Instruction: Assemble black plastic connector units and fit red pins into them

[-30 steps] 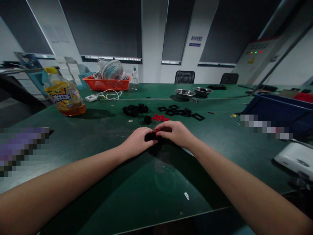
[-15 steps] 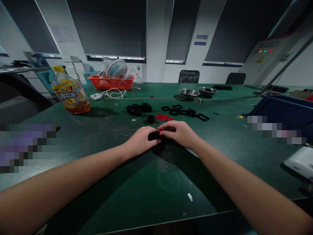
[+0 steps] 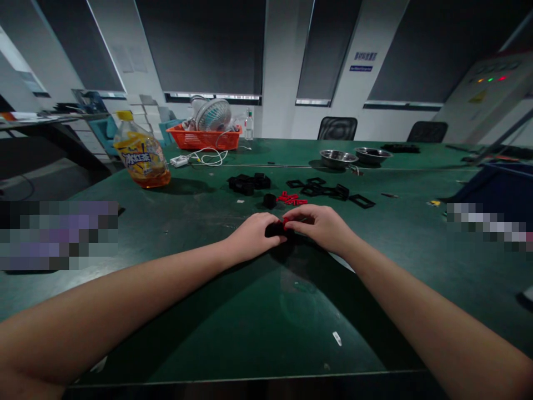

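Note:
My left hand [image 3: 252, 240] and my right hand [image 3: 322, 226] meet low on the green table [image 3: 233, 311], fingers curled. Between them sits a small black part [image 3: 274, 229], gripped by my left hand. My right hand pinches a small red piece [image 3: 286, 221] against its top. Just beyond lie several loose red pieces [image 3: 290, 198], a lone black block [image 3: 270, 200], a pile of black blocks [image 3: 249, 183] and several flat black frames [image 3: 328, 191].
An orange drink bottle [image 3: 141, 158] stands at the left. Farther back are an orange basket with a fan [image 3: 205, 136], a white power strip with cable [image 3: 195, 160] and two steel bowls [image 3: 353, 157]. A blue crate [image 3: 499, 186] sits at the right.
The view has swung leftwards, so everything has slid to the right in the picture. My hands stay together on the black part and red piece.

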A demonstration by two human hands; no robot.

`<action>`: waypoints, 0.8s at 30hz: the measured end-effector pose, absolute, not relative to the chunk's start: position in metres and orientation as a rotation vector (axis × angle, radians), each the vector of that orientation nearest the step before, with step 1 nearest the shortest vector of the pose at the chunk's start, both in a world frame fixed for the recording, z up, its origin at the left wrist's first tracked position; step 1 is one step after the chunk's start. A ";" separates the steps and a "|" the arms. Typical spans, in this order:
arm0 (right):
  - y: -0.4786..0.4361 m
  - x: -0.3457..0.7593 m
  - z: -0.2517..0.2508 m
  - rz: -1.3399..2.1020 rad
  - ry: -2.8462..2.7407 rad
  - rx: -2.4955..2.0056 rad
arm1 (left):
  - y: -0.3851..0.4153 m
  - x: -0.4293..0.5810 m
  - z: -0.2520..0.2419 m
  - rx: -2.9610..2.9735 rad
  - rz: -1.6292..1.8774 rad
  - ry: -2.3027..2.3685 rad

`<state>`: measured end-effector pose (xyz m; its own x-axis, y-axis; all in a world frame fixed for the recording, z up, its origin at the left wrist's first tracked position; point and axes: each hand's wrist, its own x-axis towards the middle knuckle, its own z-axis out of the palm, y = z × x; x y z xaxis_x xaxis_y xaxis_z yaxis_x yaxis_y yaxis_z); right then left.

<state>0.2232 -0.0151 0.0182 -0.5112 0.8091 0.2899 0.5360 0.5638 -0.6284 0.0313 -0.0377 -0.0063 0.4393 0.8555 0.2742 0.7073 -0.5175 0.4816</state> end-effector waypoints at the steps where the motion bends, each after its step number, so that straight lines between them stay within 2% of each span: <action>1: -0.014 0.224 0.018 0.626 -2.240 -1.064 | -0.038 0.031 -0.006 2.401 0.709 1.344; 12: -0.015 0.223 0.017 0.653 -2.237 -1.043 | -0.038 0.032 -0.007 2.364 0.748 1.312; 24: -0.012 0.225 0.011 0.660 -2.265 -0.869 | -0.023 0.031 0.000 1.706 0.975 1.282</action>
<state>0.2252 -0.0118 0.0115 -0.5935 0.7175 0.3646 0.4094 0.6592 -0.6308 0.0310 -0.0232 0.0001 0.1989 0.9722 0.1235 0.3783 -0.1924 0.9055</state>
